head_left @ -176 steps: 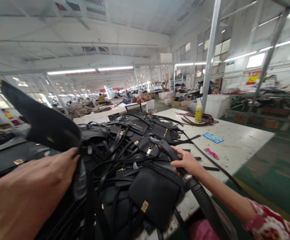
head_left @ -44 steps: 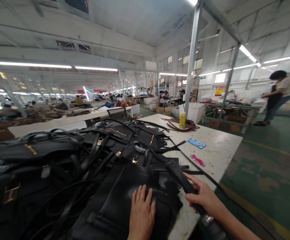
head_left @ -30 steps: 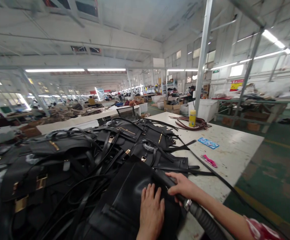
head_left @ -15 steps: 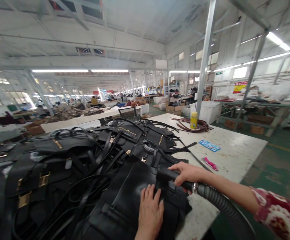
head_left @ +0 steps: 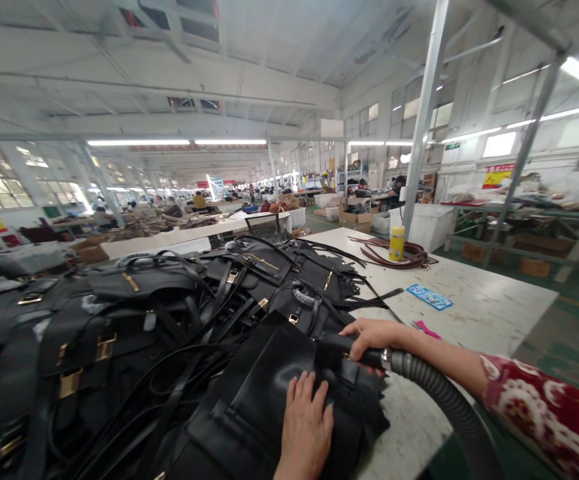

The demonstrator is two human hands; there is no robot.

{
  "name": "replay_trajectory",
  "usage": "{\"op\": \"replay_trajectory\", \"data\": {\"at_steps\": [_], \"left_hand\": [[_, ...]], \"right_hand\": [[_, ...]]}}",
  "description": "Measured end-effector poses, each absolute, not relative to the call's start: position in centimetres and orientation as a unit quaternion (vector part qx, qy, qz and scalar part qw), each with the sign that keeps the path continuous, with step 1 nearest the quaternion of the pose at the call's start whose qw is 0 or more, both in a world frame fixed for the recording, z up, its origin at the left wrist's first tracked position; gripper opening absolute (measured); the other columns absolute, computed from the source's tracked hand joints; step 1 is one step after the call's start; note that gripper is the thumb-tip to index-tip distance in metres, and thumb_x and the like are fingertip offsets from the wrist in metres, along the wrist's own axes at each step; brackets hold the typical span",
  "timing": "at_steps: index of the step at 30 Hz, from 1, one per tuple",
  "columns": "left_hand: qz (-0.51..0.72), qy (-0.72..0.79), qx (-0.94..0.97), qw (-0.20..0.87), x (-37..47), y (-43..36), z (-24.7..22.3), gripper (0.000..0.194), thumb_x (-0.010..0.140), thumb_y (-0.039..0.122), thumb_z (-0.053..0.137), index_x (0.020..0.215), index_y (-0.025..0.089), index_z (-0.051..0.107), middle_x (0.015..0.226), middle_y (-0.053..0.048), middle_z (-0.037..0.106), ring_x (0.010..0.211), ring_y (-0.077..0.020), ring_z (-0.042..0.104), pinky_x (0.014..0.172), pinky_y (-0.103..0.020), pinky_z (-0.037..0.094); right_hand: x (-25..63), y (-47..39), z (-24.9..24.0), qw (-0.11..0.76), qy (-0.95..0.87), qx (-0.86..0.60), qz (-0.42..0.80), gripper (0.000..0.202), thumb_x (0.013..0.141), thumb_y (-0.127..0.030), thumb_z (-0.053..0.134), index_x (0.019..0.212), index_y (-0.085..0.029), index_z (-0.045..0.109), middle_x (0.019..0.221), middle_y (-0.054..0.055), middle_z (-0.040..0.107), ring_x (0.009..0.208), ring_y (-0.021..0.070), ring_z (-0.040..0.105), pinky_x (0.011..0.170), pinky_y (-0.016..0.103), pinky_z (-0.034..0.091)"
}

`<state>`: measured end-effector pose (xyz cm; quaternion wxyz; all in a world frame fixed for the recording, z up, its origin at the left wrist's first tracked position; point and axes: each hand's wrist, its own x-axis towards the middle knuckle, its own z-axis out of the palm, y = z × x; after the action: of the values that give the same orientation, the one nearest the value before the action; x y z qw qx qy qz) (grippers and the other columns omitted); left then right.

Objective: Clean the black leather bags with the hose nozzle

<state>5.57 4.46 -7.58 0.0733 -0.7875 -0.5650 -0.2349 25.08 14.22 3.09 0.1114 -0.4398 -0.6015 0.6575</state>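
A black leather bag (head_left: 249,400) lies flat in front of me at the table's near edge. My left hand (head_left: 306,420) rests on it, palm down with the fingers stretched out. My right hand (head_left: 369,343) is wrapped round the black nozzle of a vacuum hose (head_left: 434,383). The nozzle's tip points left into the bag's upper part, where the contact is hard to make out. A metal clamp (head_left: 386,358) joins the nozzle to the ribbed grey hose, which curves down to the right.
Black bags with gold buckles (head_left: 104,347) are heaped on the left. On the white table (head_left: 499,293) stand a yellow bottle (head_left: 397,243) and brown straps (head_left: 369,253), with a blue card (head_left: 430,297) and a pink-handled tool (head_left: 426,329) nearby. A metal post (head_left: 425,120) rises behind.
My view has turned slightly left, so the scene sits further right. The right hand and nozzle have moved a little left over the bag. My left hand stays on the bag.
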Motion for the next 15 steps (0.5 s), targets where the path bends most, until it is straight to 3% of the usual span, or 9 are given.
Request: {"op": "replay_trajectory", "data": {"at_steps": [4, 8, 12, 15], "left_hand": [[-0.280, -0.569, -0.773, 0.024, 5.7, 4.3, -7.6, 0.031, 0.074, 0.027, 0.050, 0.103, 0.026, 0.060, 0.113, -0.005, 0.058, 0.110, -0.0237, 0.048, 0.096, -0.045, 0.035], [-0.333, -0.568, -0.753, -0.003, 3.1, 6.7, -5.5, 0.034, 0.070, 0.023, 0.051, 0.102, 0.022, 0.060, 0.105, -0.006, 0.061, 0.100, -0.0214, 0.053, 0.090, -0.035, 0.042], [-0.426, -0.653, -0.625, -0.031, -1.7, 12.1, -1.4, 0.051, 0.070, 0.022, 0.050, 0.120, 0.012, 0.046, 0.121, -0.015, 0.048, 0.116, -0.0283, 0.038, 0.097, -0.044, 0.027], [-0.458, -0.671, -0.557, -0.171, -4.3, 16.0, 0.1, 0.034, 0.058, 0.026, 0.062, 0.089, 0.013, 0.065, 0.088, -0.009, 0.064, 0.092, -0.0272, 0.055, 0.083, -0.037, 0.039]], "right_hand": [[23.8, 13.7, 1.4, 0.170, -0.602, -0.431, 0.651, 0.051, 0.052, -0.012, 0.063, 0.102, -0.015, 0.056, 0.051, -0.002, 0.060, 0.037, 0.0151, 0.055, 0.033, 0.020, 0.041], [21.6, 12.5, -0.7, 0.313, -0.593, -0.425, 0.607, 0.074, 0.058, -0.016, 0.060, 0.127, -0.020, 0.033, 0.061, -0.006, 0.057, 0.041, 0.0110, 0.054, 0.037, 0.020, 0.044], [21.1, 11.2, -1.2, 0.380, -0.585, -0.416, 0.583, 0.077, 0.061, -0.019, 0.060, 0.130, -0.020, 0.027, 0.063, -0.006, 0.054, 0.043, 0.0110, 0.053, 0.037, 0.022, 0.046], [21.2, 10.3, -0.6, 0.375, -0.591, -0.404, 0.589, 0.075, 0.059, -0.016, 0.062, 0.127, -0.020, 0.032, 0.066, -0.005, 0.056, 0.043, 0.0117, 0.054, 0.035, 0.022, 0.046]]}}
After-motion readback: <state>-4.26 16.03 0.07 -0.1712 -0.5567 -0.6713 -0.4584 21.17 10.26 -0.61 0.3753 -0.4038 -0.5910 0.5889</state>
